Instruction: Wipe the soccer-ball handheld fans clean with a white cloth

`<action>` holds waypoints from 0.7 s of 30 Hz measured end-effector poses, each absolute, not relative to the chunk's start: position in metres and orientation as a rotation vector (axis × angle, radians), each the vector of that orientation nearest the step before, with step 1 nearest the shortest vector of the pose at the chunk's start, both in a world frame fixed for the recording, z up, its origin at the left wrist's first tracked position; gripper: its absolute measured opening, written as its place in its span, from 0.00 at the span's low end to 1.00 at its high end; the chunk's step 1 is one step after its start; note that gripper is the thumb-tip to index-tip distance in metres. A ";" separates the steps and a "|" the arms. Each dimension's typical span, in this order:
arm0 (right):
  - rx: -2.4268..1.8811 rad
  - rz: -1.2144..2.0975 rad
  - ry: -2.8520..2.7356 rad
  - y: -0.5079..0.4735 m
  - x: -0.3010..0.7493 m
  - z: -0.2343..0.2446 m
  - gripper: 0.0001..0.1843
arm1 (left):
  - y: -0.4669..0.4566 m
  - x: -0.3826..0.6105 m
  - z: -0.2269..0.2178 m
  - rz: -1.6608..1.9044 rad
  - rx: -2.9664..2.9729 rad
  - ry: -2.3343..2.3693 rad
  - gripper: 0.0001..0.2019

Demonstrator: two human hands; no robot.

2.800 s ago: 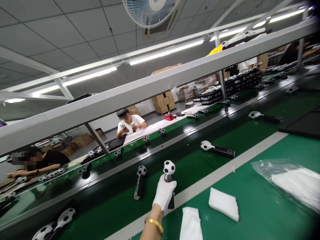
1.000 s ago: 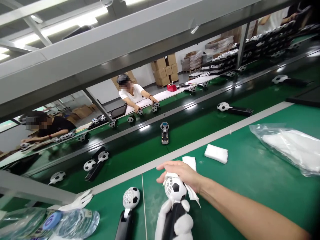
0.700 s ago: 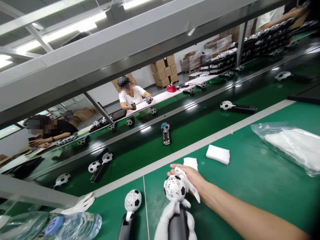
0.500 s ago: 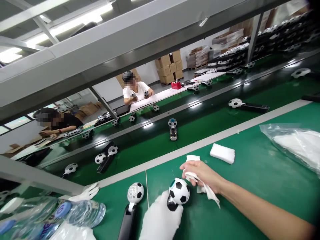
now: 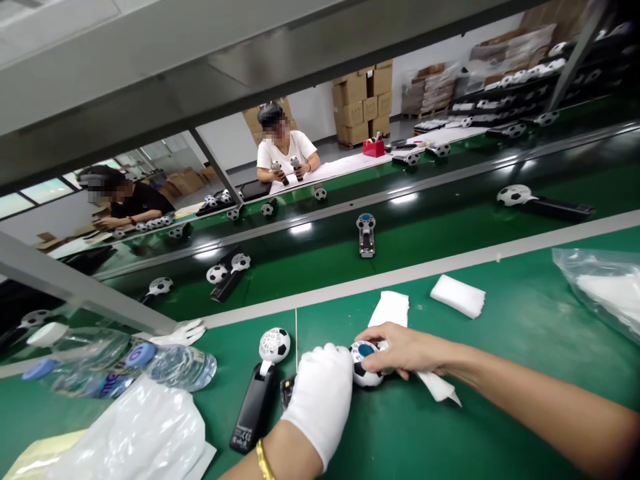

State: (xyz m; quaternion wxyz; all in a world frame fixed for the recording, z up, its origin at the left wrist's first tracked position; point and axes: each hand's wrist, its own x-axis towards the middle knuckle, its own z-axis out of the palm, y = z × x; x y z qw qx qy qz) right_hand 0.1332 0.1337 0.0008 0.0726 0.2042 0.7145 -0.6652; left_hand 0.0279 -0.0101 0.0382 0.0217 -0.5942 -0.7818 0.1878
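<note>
Bare fingers (image 5: pixel 395 341) of the right hand (image 5: pixel 415 350) curl onto a round black-and-white football-patterned fan head (image 5: pixel 364 373), which is pressed against the white-gloved left hand (image 5: pixel 320 400), over a green work mat (image 5: pixel 500 427). Farther off lie a dark green conveyor belt (image 5: pixel 310 267), a seated co-worker (image 5: pixel 285 150) and stacked cardboard cartons (image 5: pixel 363 103).

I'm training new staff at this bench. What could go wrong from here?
The bare right hand touches the football-patterned fan head, so it might leave fingerprints the white cloth misses. The fan could also slip from the gloved left hand and knock the second fan lying close beside it.
</note>
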 end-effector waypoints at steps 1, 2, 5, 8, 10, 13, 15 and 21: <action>0.608 -1.985 2.132 0.135 0.131 0.003 0.22 | -0.009 0.028 0.039 0.561 -1.864 -2.395 0.11; 0.605 -1.965 2.122 0.136 0.129 0.004 0.21 | -0.008 0.027 0.039 0.537 -1.881 -2.377 0.11; 0.628 -1.898 2.107 0.138 0.125 0.004 0.21 | -0.005 0.025 0.037 0.503 -1.953 -2.346 0.10; 0.654 -1.833 2.112 0.137 0.124 0.003 0.22 | -0.001 0.024 0.038 0.566 -2.064 -2.294 0.09; 0.677 -1.783 2.152 0.135 0.125 0.005 0.23 | 0.001 0.023 0.039 0.603 -2.096 -2.282 0.09; 0.675 -1.656 2.287 0.131 0.127 0.012 0.22 | 0.001 0.022 0.040 0.596 -2.111 -2.297 0.10; 0.668 -1.557 2.409 0.127 0.127 0.017 0.21 | 0.001 0.022 0.040 0.589 -2.129 -2.283 0.11; 0.702 -1.308 2.603 0.114 0.126 0.022 0.16 | 0.000 0.025 0.041 0.658 -2.122 -2.261 0.07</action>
